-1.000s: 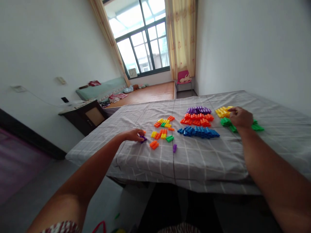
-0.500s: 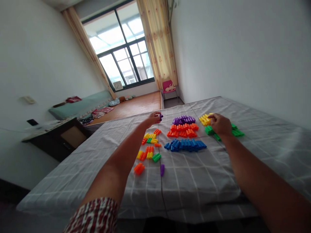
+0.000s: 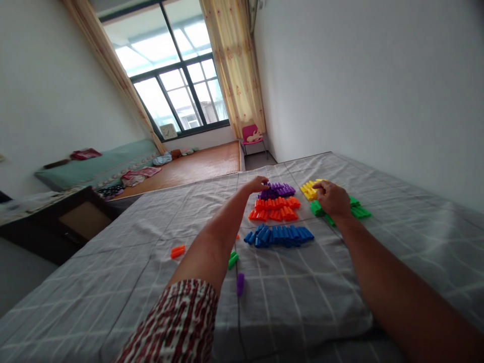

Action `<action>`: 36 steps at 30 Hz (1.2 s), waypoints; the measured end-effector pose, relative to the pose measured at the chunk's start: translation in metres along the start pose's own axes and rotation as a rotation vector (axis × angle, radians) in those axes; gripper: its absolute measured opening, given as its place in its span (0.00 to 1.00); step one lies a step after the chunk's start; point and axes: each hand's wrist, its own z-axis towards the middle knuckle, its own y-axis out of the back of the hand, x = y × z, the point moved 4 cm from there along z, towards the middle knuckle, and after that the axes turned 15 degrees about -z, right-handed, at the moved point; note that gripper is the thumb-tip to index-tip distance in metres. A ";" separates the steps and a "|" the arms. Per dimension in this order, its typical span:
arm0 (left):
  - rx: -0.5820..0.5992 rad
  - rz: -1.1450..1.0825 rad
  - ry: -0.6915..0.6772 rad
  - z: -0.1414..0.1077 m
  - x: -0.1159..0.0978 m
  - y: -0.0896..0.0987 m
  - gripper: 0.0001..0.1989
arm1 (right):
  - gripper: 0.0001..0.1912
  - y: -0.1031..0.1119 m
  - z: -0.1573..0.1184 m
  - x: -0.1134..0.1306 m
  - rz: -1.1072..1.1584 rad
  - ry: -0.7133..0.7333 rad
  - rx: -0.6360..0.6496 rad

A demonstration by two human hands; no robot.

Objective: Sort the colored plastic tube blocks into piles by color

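My left hand (image 3: 259,185) is at the left end of a pile of purple plastic tubes (image 3: 282,190), its fingers curled onto purple tubes there. My right hand (image 3: 333,199) has its fingers pinched at the right edge of the yellow tubes (image 3: 309,189); a yellow tube seems to be at the fingertips. Beneath and beside that hand are green tubes (image 3: 361,209). Two rows of orange tubes (image 3: 276,208) lie nearer me than the purple ones, then a heap of blue tubes (image 3: 282,235). My left forearm hides part of the bed.
On the grey checked bedspread (image 3: 295,302) lie a single purple tube (image 3: 241,285), a few loose green tubes (image 3: 233,259) and some orange tubes (image 3: 177,251). A dark cabinet (image 3: 68,222) stands at the left. Farther off are a wooden platform (image 3: 212,160) and a pink chair (image 3: 251,135).
My left hand has moved right, carrying purple tubes to the purple pile. My right hand stays by the yellow tubes. The view has turned slightly right, and my left forearm now covers many loose tubes.
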 end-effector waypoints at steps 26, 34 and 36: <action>0.389 -0.079 -0.043 -0.283 -0.074 -0.039 0.13 | 0.16 0.010 -0.011 -0.005 0.006 -0.054 0.110; -0.114 -0.150 0.000 -0.136 -0.061 0.005 0.17 | 0.16 0.007 -0.008 0.002 0.029 -0.008 0.016; -0.140 -0.183 0.066 -0.095 -0.060 0.002 0.20 | 0.16 0.005 -0.006 0.003 0.033 -0.008 0.024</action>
